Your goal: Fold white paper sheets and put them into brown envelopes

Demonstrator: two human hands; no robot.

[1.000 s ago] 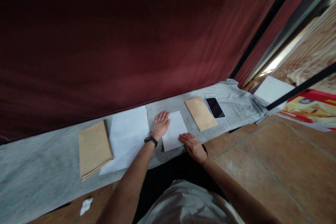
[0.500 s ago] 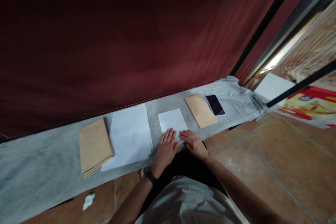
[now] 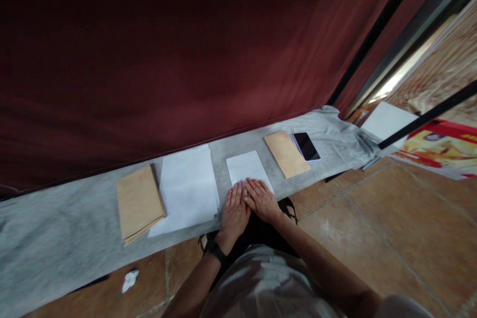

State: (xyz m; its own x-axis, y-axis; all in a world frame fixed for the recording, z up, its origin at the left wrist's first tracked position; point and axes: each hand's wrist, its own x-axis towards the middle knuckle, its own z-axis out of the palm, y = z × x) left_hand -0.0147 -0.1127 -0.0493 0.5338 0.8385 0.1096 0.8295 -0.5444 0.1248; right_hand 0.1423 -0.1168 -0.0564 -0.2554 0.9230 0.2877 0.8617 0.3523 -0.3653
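A small white sheet of paper (image 3: 249, 165), seemingly folded, lies on the grey cloth in front of me. My left hand (image 3: 235, 211) rests flat on its near left edge, fingers stretched out. Beside it, my right hand (image 3: 262, 199) is laid flat on the near edge too, its thumb side touching the left hand. Both palms cover the near part of the paper. Left of it is a stack of larger white sheets (image 3: 189, 186). A single brown envelope (image 3: 286, 154) lies to the right, and several brown envelopes (image 3: 140, 201) are piled at the far left.
A dark-screened phone (image 3: 307, 146) lies right of the single envelope. Grey cloth (image 3: 55, 228) covers the narrow bench, with a dark red curtain (image 3: 186, 69) behind. A crumpled white scrap (image 3: 130, 280) is on the tiled floor (image 3: 357, 238). A printed red-and-yellow box (image 3: 443, 149) stands at right.
My right hand has slid left along the paper's near edge until it meets my left hand. More of the paper's right corner now shows. The view has shifted slightly.
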